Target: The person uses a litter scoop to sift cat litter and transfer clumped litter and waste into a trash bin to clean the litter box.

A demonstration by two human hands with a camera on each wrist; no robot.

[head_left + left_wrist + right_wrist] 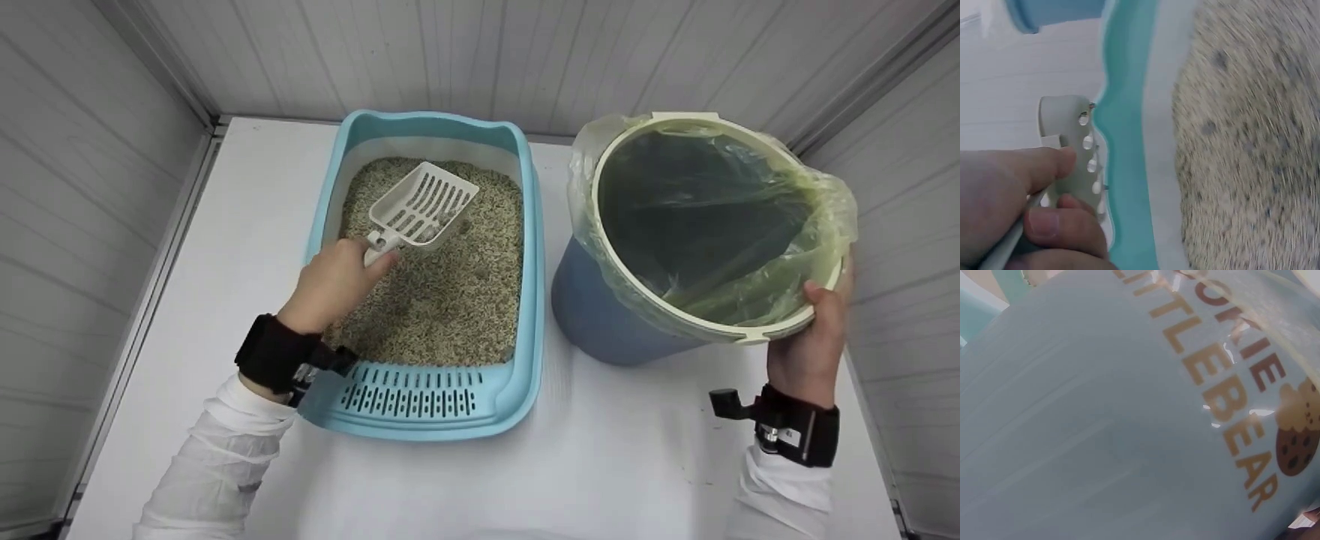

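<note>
My left hand [339,281] grips the handle of a white slotted litter scoop [424,202], held above the litter box. The left wrist view shows the thumb and curled fingers around the handle below the scoop [1064,118]. Small greyish bits show by the scoop's slots; whether they lie in it or beneath I cannot tell. The blue litter box [534,300] contains grainy tan litter [472,300] with a few darker clumps. On the right, my right hand [814,337] holds the rim of a blue trash bin [615,307], which leans. A translucent yellowish bag [829,210] lines it.
Both containers are on a white table [600,450], side by side with a narrow gap. Grey panel walls [480,60] enclose the back and sides. A slotted ledge [409,394] forms the box's near end. Lettering [1213,394] marks the bin's side.
</note>
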